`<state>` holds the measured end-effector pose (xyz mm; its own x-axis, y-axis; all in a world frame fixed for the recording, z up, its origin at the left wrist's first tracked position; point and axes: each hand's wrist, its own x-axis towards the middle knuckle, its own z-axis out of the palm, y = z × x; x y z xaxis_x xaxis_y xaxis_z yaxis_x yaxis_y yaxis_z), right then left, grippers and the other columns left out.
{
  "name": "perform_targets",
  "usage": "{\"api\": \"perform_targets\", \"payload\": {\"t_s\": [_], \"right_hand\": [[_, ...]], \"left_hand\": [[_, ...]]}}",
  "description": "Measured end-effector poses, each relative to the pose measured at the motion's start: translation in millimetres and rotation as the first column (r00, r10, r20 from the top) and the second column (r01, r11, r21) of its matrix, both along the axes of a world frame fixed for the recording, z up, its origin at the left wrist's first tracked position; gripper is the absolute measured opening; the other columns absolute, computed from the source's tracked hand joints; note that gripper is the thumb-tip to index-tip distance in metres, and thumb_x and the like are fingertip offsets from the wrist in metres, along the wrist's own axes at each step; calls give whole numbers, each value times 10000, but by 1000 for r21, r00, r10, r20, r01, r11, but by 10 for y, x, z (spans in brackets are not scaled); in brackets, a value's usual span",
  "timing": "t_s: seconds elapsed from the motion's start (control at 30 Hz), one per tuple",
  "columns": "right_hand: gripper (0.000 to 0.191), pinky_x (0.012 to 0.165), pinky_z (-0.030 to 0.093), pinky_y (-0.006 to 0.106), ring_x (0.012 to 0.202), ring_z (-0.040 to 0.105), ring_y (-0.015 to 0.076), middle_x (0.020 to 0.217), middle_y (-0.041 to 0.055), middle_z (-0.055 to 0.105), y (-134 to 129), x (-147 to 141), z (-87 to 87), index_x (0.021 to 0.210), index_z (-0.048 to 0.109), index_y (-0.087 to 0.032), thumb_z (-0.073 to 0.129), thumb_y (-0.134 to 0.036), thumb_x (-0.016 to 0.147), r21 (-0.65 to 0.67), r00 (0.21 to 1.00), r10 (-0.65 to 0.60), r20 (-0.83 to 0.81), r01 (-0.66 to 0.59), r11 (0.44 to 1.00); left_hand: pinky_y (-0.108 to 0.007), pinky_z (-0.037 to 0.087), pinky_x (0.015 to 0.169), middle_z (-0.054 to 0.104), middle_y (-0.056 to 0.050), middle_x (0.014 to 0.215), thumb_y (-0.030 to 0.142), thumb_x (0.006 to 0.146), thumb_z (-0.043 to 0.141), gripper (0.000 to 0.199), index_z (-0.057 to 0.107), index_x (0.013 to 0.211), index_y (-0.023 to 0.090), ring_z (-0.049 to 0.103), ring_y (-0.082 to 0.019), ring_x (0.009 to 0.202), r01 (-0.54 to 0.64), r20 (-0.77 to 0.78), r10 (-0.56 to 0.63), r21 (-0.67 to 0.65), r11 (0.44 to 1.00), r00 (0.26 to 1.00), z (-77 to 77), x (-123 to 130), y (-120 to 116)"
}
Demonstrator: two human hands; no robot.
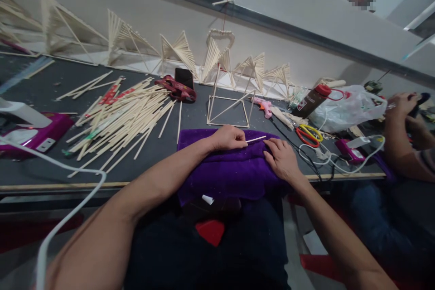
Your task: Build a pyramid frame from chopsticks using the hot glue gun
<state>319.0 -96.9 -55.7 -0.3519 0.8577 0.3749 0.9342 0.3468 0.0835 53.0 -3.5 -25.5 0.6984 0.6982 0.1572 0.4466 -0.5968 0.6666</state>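
Note:
My left hand [229, 137] is closed on one end of a short thin wooden stick [256, 139], which points to the right above a purple cloth [224, 176]. Beside the stick's far end is my right hand [280, 156], its fingers slightly apart and resting on the cloth. The cloth hangs over the table's front edge onto the lap. Just behind the hands stands a frame of thin sticks [228, 124]. A pink glue gun [263, 106] lies to the right of that frame.
A pile of loose sticks [132, 113] covers the left of the table [190, 118]. Stick models [178, 52] line the wall. Rightward are a brown bottle [311, 99], scissors [306, 137], cables, a plastic bag [353, 106] and another person's hands [404, 104].

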Motion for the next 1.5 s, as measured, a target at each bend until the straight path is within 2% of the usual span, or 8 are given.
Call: {"api": "perform_targets", "payload": {"t_s": [0.27,0.47,0.6,0.7,0.83,1.0,1.2,1.5], "right_hand": [[422,940,503,455,1142,632,317,1344,155,728,-48,-31,5,1375,694,-160,487,-375,1076,-5,1000,3,-14,-3,1000],[397,996,537,478,1203,677,317,1339,158,739,-44,45,18,1341,687,-178,523,-410,1063,-67,981,37,-192,-51,996],[364,948,596,413,1101,737,252,1259,111,764,20,171,315,1329,655,-202,584,-411,1040,-134,890,94,-446,-170,976],[207,816,595,375,902,723,215,1037,67,767,128,146,685,1120,696,-225,676,-372,976,20,809,88,-581,-95,995],[103,591,504,279,609,578,127,709,-21,657,446,-116,1156,868,661,-247,701,-303,945,116,588,144,-796,-86,990],[286,467,392,176,515,520,62,644,-51,599,1231,-465,1439,784,575,-224,696,-401,973,134,219,157,-963,-115,984],[546,380,291,160,421,494,51,530,-84,511,2028,-575,1285,698,451,-229,720,-650,918,-21,-60,-28,-998,-114,993],[452,393,289,149,425,493,36,584,-67,594,2167,-305,1084,720,549,-192,754,-543,917,-168,-138,-168,-976,-8,986]], "left_hand": [[-234,454,689,761,-24,766,426,807,764,280,818,826,152,645,-139,706,66,240,21,-349,935,971,61,-84,-57],[-235,461,581,726,-14,668,404,828,762,230,788,737,194,592,-113,579,-45,362,210,-413,910,908,410,-263,-161],[-250,307,391,693,7,605,503,862,768,263,799,851,242,438,-95,410,-292,616,430,-318,902,660,811,-400,-21],[-256,278,393,689,48,617,479,943,711,220,787,913,274,427,-77,421,-425,833,348,-153,892,430,1145,-370,193],[-277,177,393,603,93,566,297,1101,567,226,718,954,216,310,-45,381,-548,913,280,-78,833,296,1528,-170,427],[-254,266,412,646,99,624,109,1090,499,212,683,1026,193,410,-40,424,-565,923,239,-29,825,301,1663,-25,649],[-223,400,452,742,98,746,176,888,731,156,735,1004,280,639,-74,603,-545,790,383,-75,835,478,1475,-42,968],[-207,435,497,743,30,756,265,904,812,143,718,980,189,650,-97,589,-487,686,386,-53,872,617,1376,65,1095]]}}
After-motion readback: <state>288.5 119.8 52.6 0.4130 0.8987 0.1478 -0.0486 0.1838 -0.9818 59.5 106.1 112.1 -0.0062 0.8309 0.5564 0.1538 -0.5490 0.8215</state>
